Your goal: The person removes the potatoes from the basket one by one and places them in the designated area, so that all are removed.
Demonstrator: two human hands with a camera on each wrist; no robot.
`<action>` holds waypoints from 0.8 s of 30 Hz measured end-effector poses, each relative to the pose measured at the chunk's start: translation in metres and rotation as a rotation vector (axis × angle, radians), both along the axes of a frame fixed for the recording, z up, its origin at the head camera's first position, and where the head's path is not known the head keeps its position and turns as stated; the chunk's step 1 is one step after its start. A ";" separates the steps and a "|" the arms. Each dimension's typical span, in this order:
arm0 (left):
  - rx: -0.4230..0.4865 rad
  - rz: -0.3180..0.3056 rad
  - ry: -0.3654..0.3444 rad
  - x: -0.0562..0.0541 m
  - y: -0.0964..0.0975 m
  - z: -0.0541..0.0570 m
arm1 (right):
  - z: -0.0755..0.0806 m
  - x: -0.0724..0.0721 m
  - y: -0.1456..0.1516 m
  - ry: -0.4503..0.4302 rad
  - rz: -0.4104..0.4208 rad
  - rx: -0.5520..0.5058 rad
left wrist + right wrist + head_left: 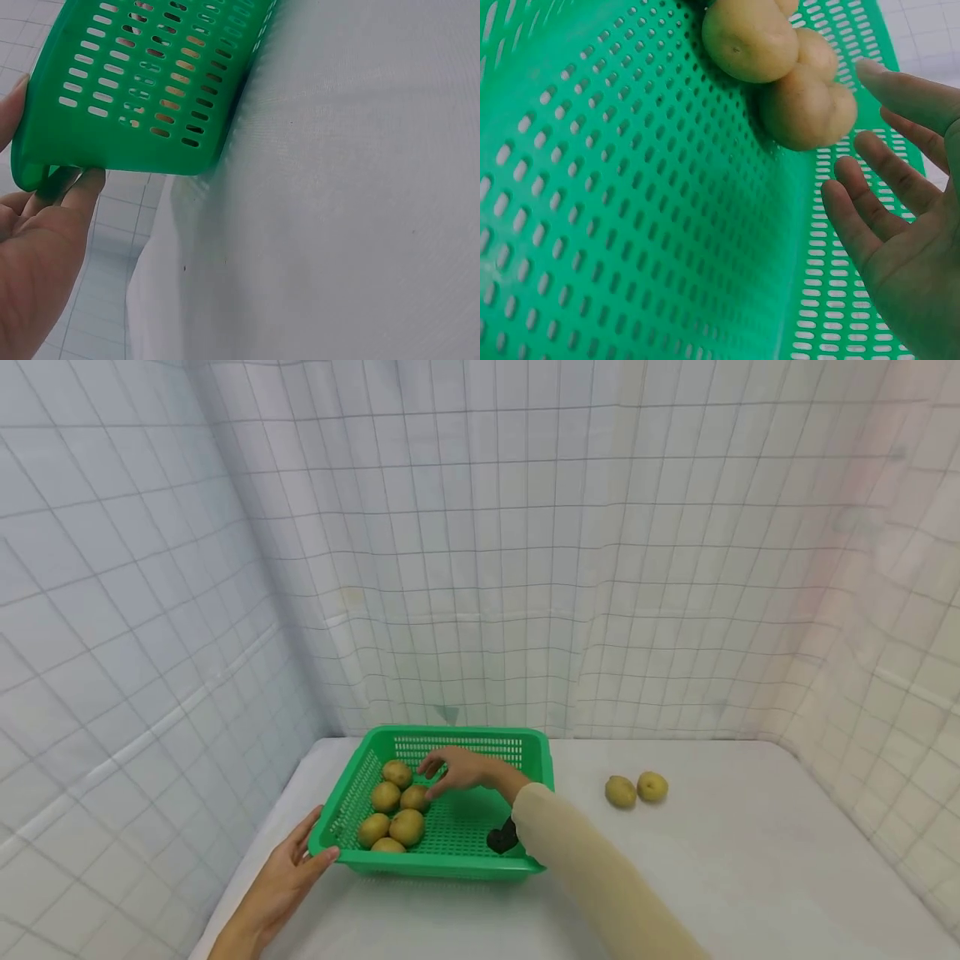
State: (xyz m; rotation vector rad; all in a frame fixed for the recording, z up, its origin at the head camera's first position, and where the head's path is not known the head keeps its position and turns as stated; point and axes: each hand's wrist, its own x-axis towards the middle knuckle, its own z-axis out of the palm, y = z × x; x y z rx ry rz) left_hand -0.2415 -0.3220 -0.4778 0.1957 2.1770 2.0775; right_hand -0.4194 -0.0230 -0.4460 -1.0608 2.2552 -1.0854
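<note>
A green plastic basket [442,862] with slotted walls stands on the white-covered table. Several potatoes [407,827] lie in its left part. My left hand [281,881] grips the near left corner of the rim, thumb over the top; in the left wrist view its fingers [82,193] curl under the rim. Inside the basket, my right hand [457,768] hovers just right of the potatoes with fingers spread and nothing held. The right wrist view shows its fingertips beside the nearest potato [799,109], palm turned toward the basket.
Two more potatoes, one [620,792] beside the other [652,787], lie on the table [720,860] right of the basket. A small black object [502,837] shows beside the right sleeve [592,868]. White gridded sheets [480,568] hang behind and at both sides.
</note>
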 end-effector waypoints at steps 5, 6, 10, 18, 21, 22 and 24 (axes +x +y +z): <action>-0.008 0.004 -0.006 -0.001 -0.002 0.001 | -0.010 0.000 -0.012 0.025 -0.002 0.026; -0.004 0.005 -0.006 -0.001 -0.002 0.000 | -0.011 0.000 -0.014 0.031 0.008 0.031; 0.006 0.000 -0.004 -0.002 -0.002 -0.001 | -0.016 0.001 -0.019 0.053 0.024 0.078; 0.005 0.011 0.000 -0.003 -0.002 -0.002 | -0.022 -0.002 -0.021 0.059 0.014 0.140; 0.006 0.006 0.001 -0.003 -0.002 -0.003 | -0.022 -0.003 -0.023 0.109 0.029 0.164; 0.003 0.005 0.002 -0.002 -0.002 -0.003 | -0.022 -0.003 -0.023 0.131 0.032 0.183; 0.000 0.005 -0.002 -0.001 -0.003 -0.003 | -0.022 -0.002 -0.026 0.172 0.048 0.214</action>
